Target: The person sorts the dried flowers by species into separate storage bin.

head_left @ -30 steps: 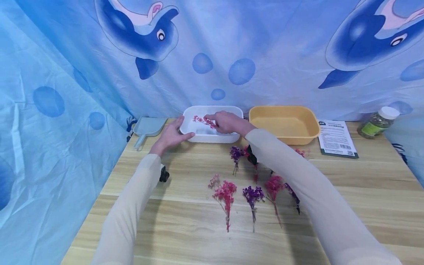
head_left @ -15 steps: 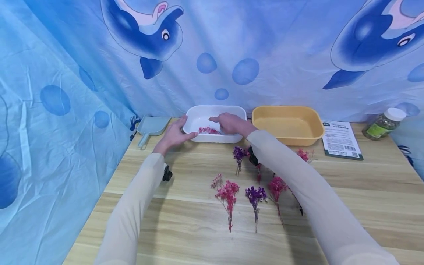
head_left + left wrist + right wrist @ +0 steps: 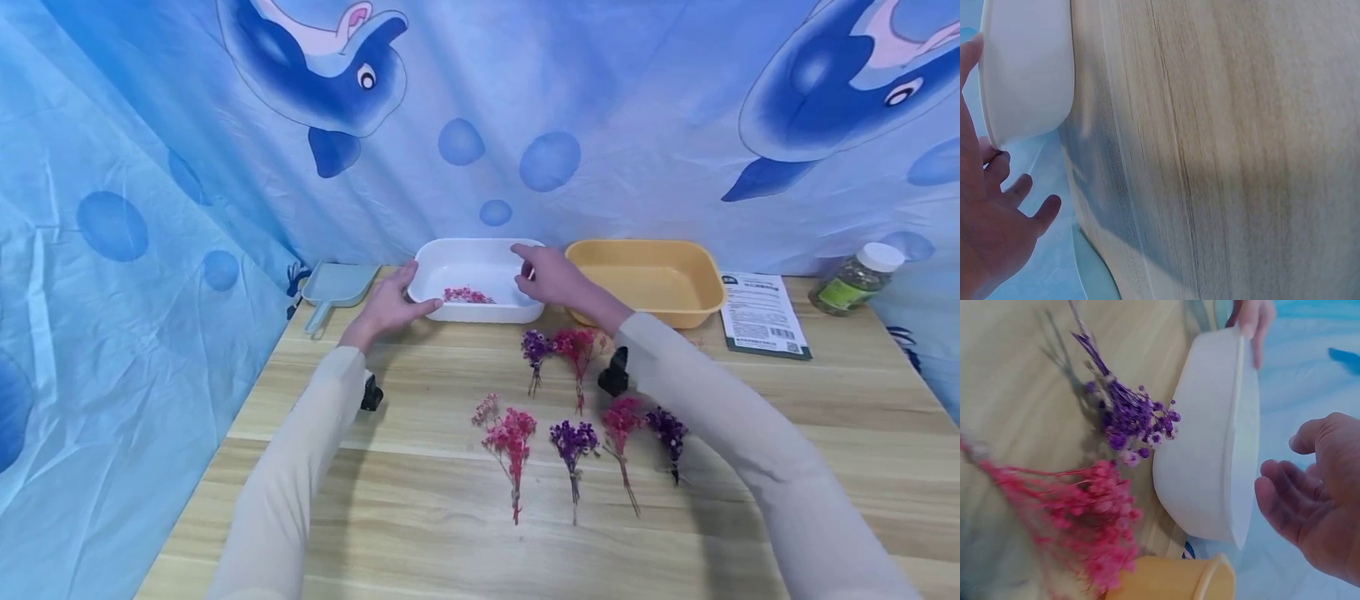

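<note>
My left hand point(image 3: 390, 307) grips the left end of a white plastic basin point(image 3: 487, 312), its thumb at the front and its fingers at the outer end. In the left wrist view, the thumb and a fingertip touch the rim while other fingers stand off it. A pink dried-flower sprig point(image 3: 467, 295) lies inside the basin, against the front wall. Over the basin's right end is my right hand point(image 3: 555, 277), empty, with fingers loosely bent. Nearest to it on the table are a purple dried-flower bunch point(image 3: 1122, 419) and a pink dried-flower bunch point(image 3: 1097, 525).
Several more pink and purple bunches point(image 3: 573, 442) lie in a front row. A yellow basin point(image 3: 682, 319) stands right of the white one. Further right are a printed packet point(image 3: 765, 312) and a lidded jar point(image 3: 855, 279). A pale-green dustpan point(image 3: 337, 286) sits at the left.
My right hand let go of the pink sprig, which dropped to the front of the white basin. That hand then moved right and back. The left hand stayed on the basin.
</note>
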`<state>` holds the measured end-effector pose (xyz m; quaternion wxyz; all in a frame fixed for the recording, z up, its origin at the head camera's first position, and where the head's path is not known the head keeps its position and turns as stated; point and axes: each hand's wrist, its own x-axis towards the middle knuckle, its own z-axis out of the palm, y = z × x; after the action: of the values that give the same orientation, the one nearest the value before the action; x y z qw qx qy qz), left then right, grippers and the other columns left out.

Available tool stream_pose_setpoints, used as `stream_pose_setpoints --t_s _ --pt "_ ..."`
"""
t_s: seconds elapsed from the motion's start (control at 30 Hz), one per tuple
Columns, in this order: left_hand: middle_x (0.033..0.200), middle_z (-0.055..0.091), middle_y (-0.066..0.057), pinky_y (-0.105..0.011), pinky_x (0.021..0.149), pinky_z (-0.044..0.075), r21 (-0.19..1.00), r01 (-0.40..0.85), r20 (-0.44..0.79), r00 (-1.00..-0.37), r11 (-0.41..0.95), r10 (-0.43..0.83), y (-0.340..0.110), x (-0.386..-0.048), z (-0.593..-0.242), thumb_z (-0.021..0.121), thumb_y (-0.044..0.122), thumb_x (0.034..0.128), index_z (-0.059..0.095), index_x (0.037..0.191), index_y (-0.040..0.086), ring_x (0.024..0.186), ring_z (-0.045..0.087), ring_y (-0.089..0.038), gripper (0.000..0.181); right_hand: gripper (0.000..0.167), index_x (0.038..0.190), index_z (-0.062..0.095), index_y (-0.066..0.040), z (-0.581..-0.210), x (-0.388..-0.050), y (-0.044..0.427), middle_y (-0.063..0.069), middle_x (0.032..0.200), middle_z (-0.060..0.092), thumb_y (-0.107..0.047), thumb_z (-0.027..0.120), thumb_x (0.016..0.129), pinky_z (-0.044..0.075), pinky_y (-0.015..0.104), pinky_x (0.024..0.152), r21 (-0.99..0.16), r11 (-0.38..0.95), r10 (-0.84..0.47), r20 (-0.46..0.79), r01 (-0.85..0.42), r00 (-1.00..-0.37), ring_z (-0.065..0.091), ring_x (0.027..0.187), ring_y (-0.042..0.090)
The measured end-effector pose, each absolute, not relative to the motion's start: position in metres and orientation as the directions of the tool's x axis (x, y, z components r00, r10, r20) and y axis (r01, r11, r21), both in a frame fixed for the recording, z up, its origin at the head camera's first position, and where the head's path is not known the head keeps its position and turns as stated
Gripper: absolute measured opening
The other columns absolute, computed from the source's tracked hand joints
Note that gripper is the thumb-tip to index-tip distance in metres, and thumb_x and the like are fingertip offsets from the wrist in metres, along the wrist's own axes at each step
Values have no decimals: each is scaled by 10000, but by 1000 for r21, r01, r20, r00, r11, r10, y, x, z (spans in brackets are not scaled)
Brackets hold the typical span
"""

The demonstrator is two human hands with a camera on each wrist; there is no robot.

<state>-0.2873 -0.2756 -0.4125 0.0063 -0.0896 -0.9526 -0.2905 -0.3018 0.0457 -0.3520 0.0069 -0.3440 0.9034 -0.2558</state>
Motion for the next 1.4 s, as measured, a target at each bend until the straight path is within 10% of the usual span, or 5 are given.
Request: stream_pose_setpoints --t_s 0.43,0.8,1.4 --pt "1641 176 -156 -530 1193 149 537 183 54 -982 823 184 -276 -288 -412 729 556 857 194 1581 27 1493 151 -358 1044 612 1407 423 146 -361 -232 115 163 947 696 -103 685 913 580 399 719 -641 680 -422 54 -355 -905 663 756 239" --pt "1636 188 -170 -533 1191 156 516 195 57 -979 834 194 -278 -289 -412 720 554 861 198 1576 14 1486 165 -379 1037 699 1463 337 120 -388 -196 121 105 723 661 -73 711 906 555 384 481 -727 667 -348 -111 -163 -931 656 567 298" --pt "1626 186 -196 -527 1192 151 524 195 54 -979 829 196 -275 -284 -407 726 522 871 190 1569 -7 1479 170 -402 1027 810 1457 329 105 -411 -185 104 70 663 601 -89 802 829 501 296 397 -633 750 -304 -73 -192 -950 560 454 183"
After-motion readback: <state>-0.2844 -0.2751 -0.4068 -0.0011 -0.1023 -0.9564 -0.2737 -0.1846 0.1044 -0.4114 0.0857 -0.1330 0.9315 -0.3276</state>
